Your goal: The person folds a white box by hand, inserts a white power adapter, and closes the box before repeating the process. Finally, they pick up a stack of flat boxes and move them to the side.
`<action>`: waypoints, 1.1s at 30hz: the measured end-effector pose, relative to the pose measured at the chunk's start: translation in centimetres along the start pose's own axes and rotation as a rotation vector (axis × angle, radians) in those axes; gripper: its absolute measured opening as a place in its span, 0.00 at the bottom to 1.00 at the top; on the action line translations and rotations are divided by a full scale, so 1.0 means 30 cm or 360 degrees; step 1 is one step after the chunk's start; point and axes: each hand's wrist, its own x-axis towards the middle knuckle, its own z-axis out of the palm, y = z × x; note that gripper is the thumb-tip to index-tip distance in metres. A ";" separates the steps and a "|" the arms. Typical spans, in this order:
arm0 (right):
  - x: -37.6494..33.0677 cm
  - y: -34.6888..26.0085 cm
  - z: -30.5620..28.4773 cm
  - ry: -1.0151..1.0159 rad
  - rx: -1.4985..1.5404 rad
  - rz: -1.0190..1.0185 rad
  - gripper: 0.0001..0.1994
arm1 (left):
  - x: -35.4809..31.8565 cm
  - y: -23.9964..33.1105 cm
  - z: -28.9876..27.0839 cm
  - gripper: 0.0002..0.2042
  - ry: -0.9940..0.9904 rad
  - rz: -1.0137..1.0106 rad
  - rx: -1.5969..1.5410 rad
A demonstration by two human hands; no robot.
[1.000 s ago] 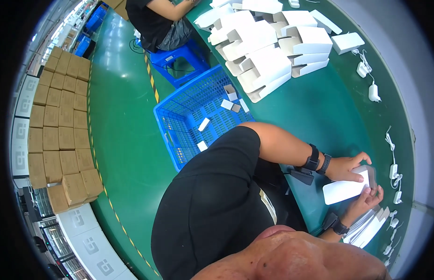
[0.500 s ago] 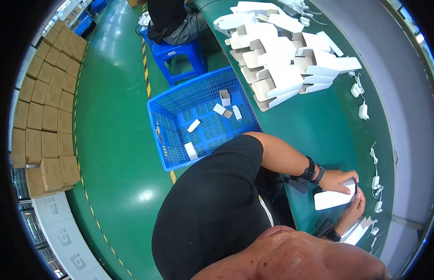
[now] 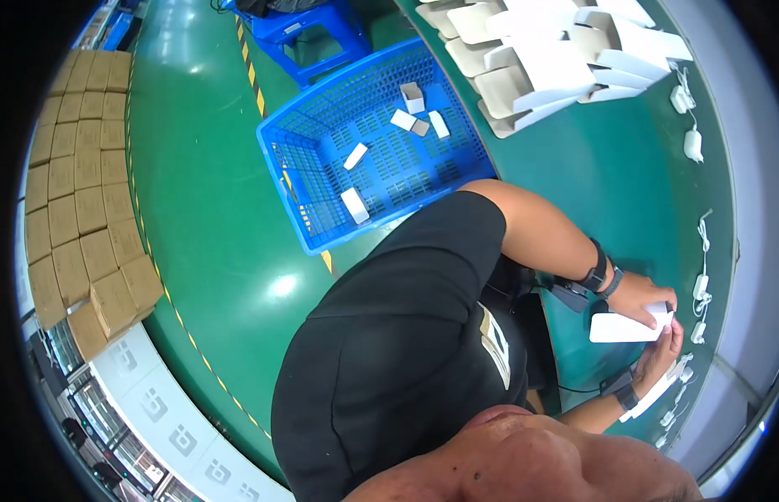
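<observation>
A small white cardboard box lies on its side, just above or on the green table; I cannot tell which. My left hand is closed over it from above, thumb and fingers gripping near the end farther from me. At that same end, the fingers of my right hand press on the edge by the flaps. Whatever is inside the box is hidden. Beside my right wrist lie flat white pieces, partly covered by the arm. White chargers with coiled cords rest along the table's far edge, close to both hands.
Several open white boxes are piled on the green table. A blue plastic basket holding several small white boxes stands beside the table. Behind it is a blue stool. Brown cartons are stacked across the green floor.
The whole view has shifted, so the basket and box pile sit higher and the seated person is mostly out of view. Both hands remain on the white box, whose dark end edge no longer shows.
</observation>
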 end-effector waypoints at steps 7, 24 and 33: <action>0.006 -0.021 -0.009 -0.0001 -0.0043 0.0047 0.11 | -0.022 -0.019 0.003 0.26 0.0090 0.0028 -0.0049; -0.030 -0.037 0.239 0.0251 -0.0273 -0.0089 0.18 | -0.050 -0.060 -0.048 0.20 0.0162 0.0022 -0.0177; -0.002 0.019 0.188 0.0250 -0.0023 -0.0058 0.18 | -0.021 -0.089 -0.025 0.17 0.0194 0.0066 -0.0152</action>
